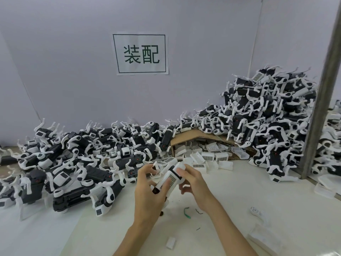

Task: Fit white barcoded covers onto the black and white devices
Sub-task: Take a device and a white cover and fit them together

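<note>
One black and white device (168, 171) is gripped in the curled fingers of the left hand (147, 193) and right hand (194, 183), the left thumb pressed on its barcoded cover (173, 180).

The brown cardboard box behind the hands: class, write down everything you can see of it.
The brown cardboard box lies tipped at the back of the white table, its open side toward the viewer. White barcoded covers fill it and spill out in front. Black and white devices are heaped on and beside it.
</note>
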Motion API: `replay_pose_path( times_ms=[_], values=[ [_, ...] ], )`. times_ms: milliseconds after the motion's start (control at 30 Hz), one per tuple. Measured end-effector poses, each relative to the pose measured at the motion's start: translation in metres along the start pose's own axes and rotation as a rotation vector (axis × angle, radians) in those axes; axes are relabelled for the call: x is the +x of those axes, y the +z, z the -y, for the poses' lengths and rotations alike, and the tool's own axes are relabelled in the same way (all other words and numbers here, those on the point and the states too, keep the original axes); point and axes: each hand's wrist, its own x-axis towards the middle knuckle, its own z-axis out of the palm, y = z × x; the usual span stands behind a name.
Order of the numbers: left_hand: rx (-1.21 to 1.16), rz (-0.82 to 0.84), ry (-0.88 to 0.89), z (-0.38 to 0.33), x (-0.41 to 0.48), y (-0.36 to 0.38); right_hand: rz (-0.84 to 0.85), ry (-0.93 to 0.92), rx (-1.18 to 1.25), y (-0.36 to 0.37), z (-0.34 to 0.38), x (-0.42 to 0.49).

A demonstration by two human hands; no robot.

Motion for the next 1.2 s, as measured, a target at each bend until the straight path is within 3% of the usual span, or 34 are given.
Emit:
replay_pose_path(
  times_ms=[200, 367, 600, 767, 867, 933, 1033, 1100, 1200],
  values=[
    [-0.127, -0.14, -0.062, -0.002, 0.007, -0.007, 0.055, -0.057, -0.097, -0.004, 0.006, -0.004],
    [-0.122, -0.194, -0.242, 0.008, 0.013, -0.006, 0.088, -0.12, -0.176, -0.01, 0.013, -0.002],
    [-0.286, -0.215, -0.409, 0.012, 0.024, -0.012, 0.181, 0.152, -0.189, -0.011, 0.025, -0.005],
    [-0.361, -0.314, -0.552, 0.02, 0.031, -0.015, 0.269, 0.178, -0.228, -0.023, 0.044, -0.006],
    [-0.422, -0.334, -0.622, 0.022, 0.033, -0.015, 0.096, 0.126, -0.094, -0.039, 0.095, 0.012],
    [-0.455, -0.333, -0.669, 0.023, 0.034, -0.016, -0.067, -0.037, 0.139, -0.059, 0.151, 0.03],
    [-0.486, -0.321, -0.73, 0.024, 0.033, -0.016, -0.285, -0.285, 0.232, -0.095, 0.246, 0.058],
    [-0.512, -0.317, -0.767, 0.025, 0.033, -0.017, -0.407, -0.29, 0.307, -0.11, 0.289, 0.076],
    [-0.597, -0.311, -0.84, 0.023, 0.034, -0.018, -0.547, -0.309, -0.161, -0.103, 0.299, 0.082]
  ],
)
